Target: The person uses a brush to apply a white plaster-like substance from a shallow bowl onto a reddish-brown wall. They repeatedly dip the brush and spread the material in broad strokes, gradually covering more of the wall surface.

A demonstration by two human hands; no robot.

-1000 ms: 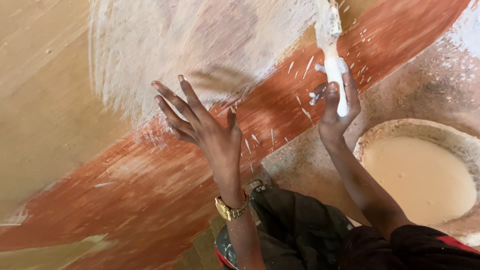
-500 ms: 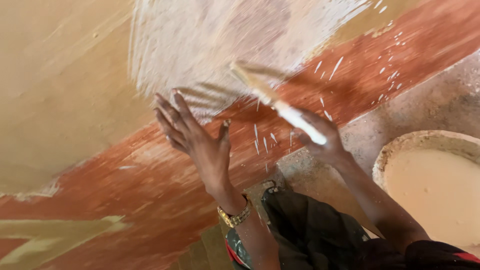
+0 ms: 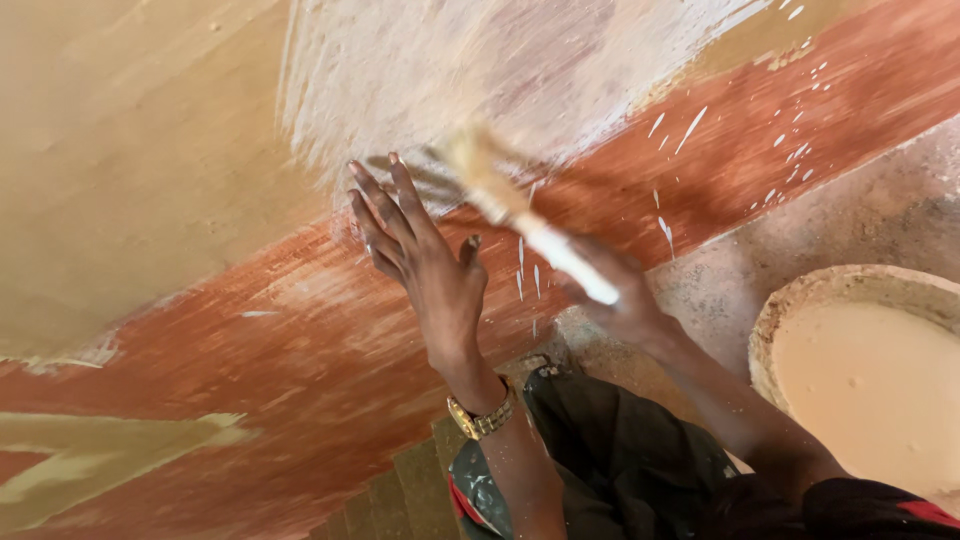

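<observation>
Head view: one left hand (image 3: 430,275) flat on rough plastered wall (image 3: 150,150), fingers (image 3: 385,205) spread, gold wristwatch (image 3: 482,418) on wrist. One right hand (image 3: 625,295), motion-blurred, fingers wrapped round white handle of paintbrush (image 3: 520,215); pale bristles meet streaky whitish patch (image 3: 480,70). Wall tan above, brick-red band (image 3: 300,360) below, flecked with white drips. One round crusted basin (image 3: 860,370) of smooth cream paint at right.

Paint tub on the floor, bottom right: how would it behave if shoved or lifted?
The paint tub looks filled nearly to its rim with creamy paint, so it is probably heavy and apt to slop if pushed fast. Its wide, low shape suggests it would not tip easily. The rim looks crusted with dried paint, likely rough rather than slippery.
</observation>
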